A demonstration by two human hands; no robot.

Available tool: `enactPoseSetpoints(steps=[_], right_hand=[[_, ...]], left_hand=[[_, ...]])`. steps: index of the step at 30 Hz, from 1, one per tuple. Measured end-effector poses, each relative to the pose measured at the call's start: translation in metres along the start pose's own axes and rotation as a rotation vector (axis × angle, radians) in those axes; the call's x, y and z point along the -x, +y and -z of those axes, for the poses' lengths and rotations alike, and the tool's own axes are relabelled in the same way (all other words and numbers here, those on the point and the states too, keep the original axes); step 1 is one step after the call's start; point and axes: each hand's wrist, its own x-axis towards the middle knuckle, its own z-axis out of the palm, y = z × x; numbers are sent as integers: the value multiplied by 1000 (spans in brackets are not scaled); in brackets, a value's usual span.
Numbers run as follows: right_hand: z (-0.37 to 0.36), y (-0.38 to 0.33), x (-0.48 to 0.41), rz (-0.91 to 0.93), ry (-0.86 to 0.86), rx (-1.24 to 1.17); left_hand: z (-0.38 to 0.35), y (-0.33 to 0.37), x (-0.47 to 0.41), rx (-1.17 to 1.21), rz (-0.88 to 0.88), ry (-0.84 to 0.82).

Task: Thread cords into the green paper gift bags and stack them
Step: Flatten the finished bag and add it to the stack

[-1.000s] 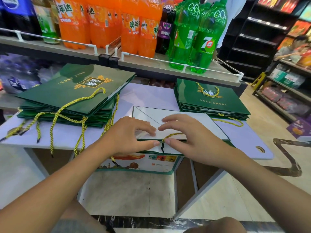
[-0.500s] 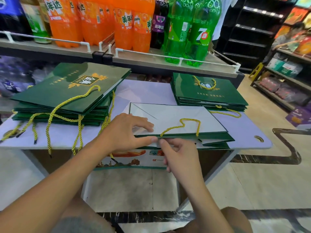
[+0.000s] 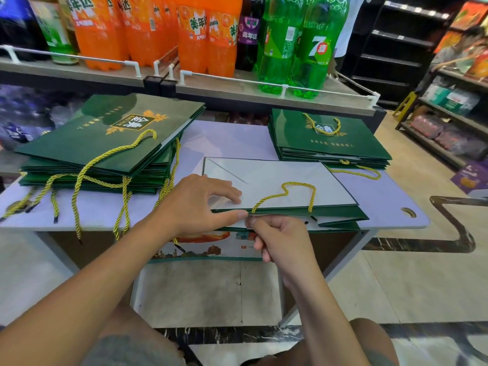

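Green bag [image 3: 280, 178] lies flat at the counter's [image 3: 390, 204] near edge, pale inside face up, long axis left-right, with the gold cord [image 3: 298, 186] looped on top and both ends dropping to the near rim. Left hand [image 3: 200, 202] pinches that rim, fingers on top, thumb at the edge. Right hand [image 3: 280, 239] sits just nearer the person, thumb tips almost touching, and pinches the cord's left end, so the pull probably runs toward the body. Threaded stack [image 3: 105, 143] sits far left and the second stack [image 3: 324, 143] far right, both apart.
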Motion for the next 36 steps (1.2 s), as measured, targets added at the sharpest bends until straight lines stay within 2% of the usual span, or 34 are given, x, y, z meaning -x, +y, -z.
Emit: enactPoseSetpoints(steps=[7,11,12,14,16,19,22,26,28,31,36], right_hand=[[0,-1,10,28,34,88],[-4,0,21,148,188,510],[-5,-1,23,160,193,553],[-5,-2,25,148,117,541],[-7,-3,28,136,-9,423],[-7,-5,31,239,-164,429],[0,-8,26,363,-201,635],[32,-44,4,570,-16,750],[52,-67,-23,639,-100,956],[69,-81,-73,566,-348,1324],[69,-80,-107,619,-493,1409]], left_hand=[[1,-1,0,-1,6,-15],[1,-1,0,-3,5,-15],[1,0,0,1,4,-14],[2,0,1,-9,-5,-13],[1,-1,1,-22,-13,-15],[0,-3,0,-21,-17,-19],[1,-3,0,-50,-26,-35],[6,3,-1,-137,-40,-91],[6,6,-3,-194,-34,-166],[4,4,-8,-250,2,-257],[-2,1,-11,-395,23,-443]])
